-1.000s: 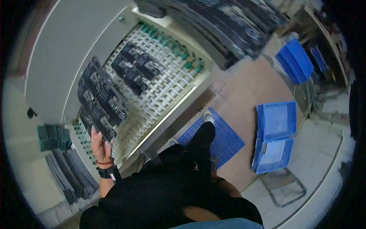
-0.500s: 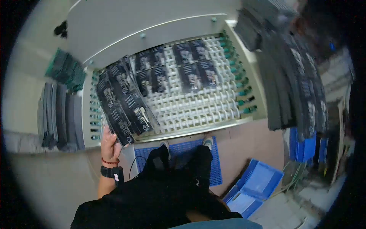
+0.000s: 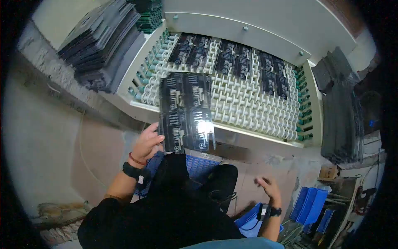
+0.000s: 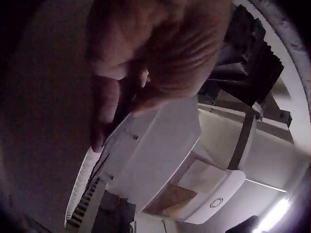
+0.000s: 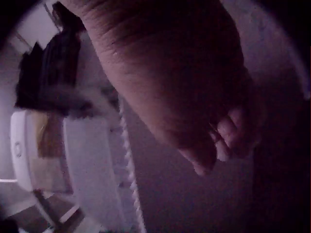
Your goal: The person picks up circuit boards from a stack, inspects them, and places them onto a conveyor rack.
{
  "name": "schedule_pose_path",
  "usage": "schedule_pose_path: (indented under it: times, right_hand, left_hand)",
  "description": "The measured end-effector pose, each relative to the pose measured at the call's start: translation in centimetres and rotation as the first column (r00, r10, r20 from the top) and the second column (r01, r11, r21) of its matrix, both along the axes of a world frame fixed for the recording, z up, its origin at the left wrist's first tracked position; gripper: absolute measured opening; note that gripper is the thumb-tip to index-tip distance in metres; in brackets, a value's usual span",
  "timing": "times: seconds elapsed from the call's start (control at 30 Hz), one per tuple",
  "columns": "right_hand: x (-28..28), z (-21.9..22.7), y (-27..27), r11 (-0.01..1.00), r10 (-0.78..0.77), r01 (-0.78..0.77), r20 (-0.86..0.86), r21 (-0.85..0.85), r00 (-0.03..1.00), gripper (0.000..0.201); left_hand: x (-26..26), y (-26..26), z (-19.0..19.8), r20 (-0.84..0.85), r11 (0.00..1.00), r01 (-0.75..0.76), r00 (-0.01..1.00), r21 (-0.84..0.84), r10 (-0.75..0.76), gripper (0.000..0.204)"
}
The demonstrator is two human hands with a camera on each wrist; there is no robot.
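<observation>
My left hand pinches the lower left corner of a thin stack of dark printed panels, with the thumb on top, over the near edge of a machine's white roller bed. In the left wrist view the fingers of that left hand hold the edge of the panels. Three similar dark panels lie apart in a row along the far side of the rollers: left, middle and right. My right hand hangs low at the right, loosely curled and holding nothing; the right wrist view shows this hand too.
Tall stacks of dark sheets stand left and right of the machine, with a green stack at the back left. A pale panel rises behind the rollers. Blue bins are at the lower right.
The head view has swung around. A third panel now lies on the rollers, where two lay half a second ago. The right hand has come into view; the left hand still grips its stack.
</observation>
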State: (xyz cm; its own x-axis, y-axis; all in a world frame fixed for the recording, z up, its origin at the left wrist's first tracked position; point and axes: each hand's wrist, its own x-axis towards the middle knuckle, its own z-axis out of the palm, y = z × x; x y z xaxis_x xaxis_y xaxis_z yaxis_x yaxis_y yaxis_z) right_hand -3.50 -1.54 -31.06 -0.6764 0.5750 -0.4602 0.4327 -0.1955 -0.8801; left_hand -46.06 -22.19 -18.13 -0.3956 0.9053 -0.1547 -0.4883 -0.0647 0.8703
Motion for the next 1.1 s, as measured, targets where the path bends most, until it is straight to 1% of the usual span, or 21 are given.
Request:
schedule_pose_path:
  times: [0.03, 0.1, 0.17, 0.23, 0.27, 0.3, 0.33, 0.37, 0.43, 0.5, 0.57, 0.63, 0.83, 0.87, 0.9, 0.93, 0.97, 1.0, 1.03, 1.07, 1.1]
  right_hand:
    - [-2.7, 2.5, -0.6, 0.996, 0.078, -0.075, -0.082, 0.043, 0.994, 0.028]
    - [-9.2, 6.0, -2.9, 0.997, 0.067, -0.06, -0.225, 0.039, 0.972, 0.03]
    - [-13.8, 8.8, -4.4, 0.991, 0.023, -0.072, -0.376, -0.115, 0.926, 0.028]
    - [-17.4, 9.2, -5.4, 0.974, -0.032, -0.066, -0.421, -0.218, 0.906, 0.025]
    - [-18.8, 9.0, -5.4, 0.978, 0.028, -0.102, -0.371, -0.181, 0.928, 0.021]
    - [-19.8, 8.8, -5.9, 0.98, 0.036, -0.106, -0.375, -0.167, 0.926, 0.021]
    - [-20.9, 8.7, -6.2, 0.991, -0.001, -0.052, -0.406, -0.122, 0.914, 0.022]
    - [-21.4, 8.6, -6.3, 0.997, -0.033, -0.002, -0.436, -0.079, 0.899, 0.023]
    - [-21.7, 8.4, -6.0, 0.999, -0.022, 0.0, -0.437, -0.051, 0.899, 0.025]
    - [-21.5, 8.0, -5.6, 0.974, -0.22, 0.162, -0.501, -0.156, 0.837, 0.022]
    - [-20.9, 7.6, -4.5, 0.972, -0.233, 0.198, -0.465, -0.124, 0.854, 0.021]
    - [-20.4, 7.3, -3.5, 0.939, -0.343, 0.293, -0.479, -0.179, 0.808, 0.02]
    - [-20.6, 6.5, 0.0, 0.904, -0.427, 0.377, -0.43, -0.2, 0.795, 0.022]
    - [-20.9, 7.0, 0.2, 0.893, -0.449, 0.407, -0.365, -0.192, 0.815, 0.023]
    - [-20.9, 7.4, 0.3, 0.883, -0.469, 0.433, -0.298, -0.18, 0.831, 0.023]
    - [-20.9, 7.2, 0.5, 0.874, -0.484, 0.432, -0.316, -0.222, 0.816, 0.027]
    - [-20.6, 7.7, 0.5, 0.865, -0.5, 0.452, -0.319, -0.216, 0.805, 0.027]
    - [-19.8, 8.5, 0.4, 0.871, -0.491, 0.451, -0.289, -0.196, 0.822, 0.03]
    - [-18.3, 9.2, 0.3, 0.866, -0.499, 0.467, -0.252, -0.178, 0.829, 0.033]
    - [-16.4, 9.5, 0.3, 0.876, -0.481, 0.466, -0.252, -0.12, 0.839, 0.037]
    - [-14.4, 10.2, 0.0, 0.859, -0.506, 0.506, -0.295, -0.082, 0.811, 0.031]
  left_hand:
    - [0.2, -0.4, -0.3, 0.003, 1.0, 0.002, 1.0, 0.01, -0.002, 0.046]
    - [-0.5, -0.4, -1.0, 0.002, 0.997, 0.064, 0.998, 0.031, -0.064, 0.044]
    - [-0.6, -0.4, -1.6, -0.04, 0.991, 0.103, 0.994, 0.083, -0.1, 0.043]
    - [-0.8, -0.7, -1.3, -0.009, 0.982, 0.175, 0.985, 0.072, -0.174, 0.042]
    - [-0.3, -0.9, -0.8, 0.015, 0.985, 0.161, 0.987, 0.062, -0.162, 0.041]
    - [-0.5, -1.3, -0.5, 0.007, 0.985, 0.158, 0.987, 0.075, -0.159, 0.041]
    - [-1.1, -1.3, -0.5, -0.009, 0.98, 0.183, 0.983, 0.08, -0.183, 0.041]
    - [-1.4, -1.2, -0.5, -0.024, 0.976, 0.202, 0.979, 0.084, -0.201, 0.041]
    - [-2.4, -1.4, 0.1, -0.039, 0.975, 0.205, 0.979, 0.09, -0.202, 0.04]
    - [-3.3, -1.5, 1.1, -0.004, 0.986, 0.139, 0.99, 0.092, -0.139, 0.042]
    - [-6.1, -1.5, 0.7, -0.041, 0.983, 0.148, 0.989, 0.104, -0.145, 0.04]
    - [-8.2, -1.3, 0.5, -0.085, 0.991, 0.129, 0.989, 0.041, -0.125, 0.039]
    - [-10.8, 0.0, 1.3, -0.146, 0.982, 0.13, 0.978, -0.135, -0.149, 0.026]
    - [-10.8, 0.3, 1.6, -0.289, 0.955, 0.029, 0.95, -0.295, -0.118, 0.027]
    - [-10.3, 0.3, 2.1, -0.43, 0.899, -0.093, 0.896, -0.428, -0.112, 0.029]
    - [-9.5, 0.2, 2.9, -0.643, 0.857, -0.258, 0.758, -0.447, -0.107, 0.034]
    - [-9.7, -0.5, 1.9, -0.925, 0.845, -0.449, 0.356, -0.292, -0.131, 0.039]
    - [-9.8, -0.6, 0.8, -0.98, 0.85, -0.524, -0.138, -0.048, -0.14, 0.045]
    - [-7.9, -0.7, 3.0, -0.975, 0.761, -0.63, -0.027, -0.155, -0.221, 0.05]
    - [-7.2, -0.9, 2.9, -0.973, 0.744, -0.66, -0.091, -0.101, -0.213, 0.046]
    - [-6.6, -1.1, 2.9, -0.998, 0.793, -0.609, -0.051, -0.001, -0.04, 0.038]
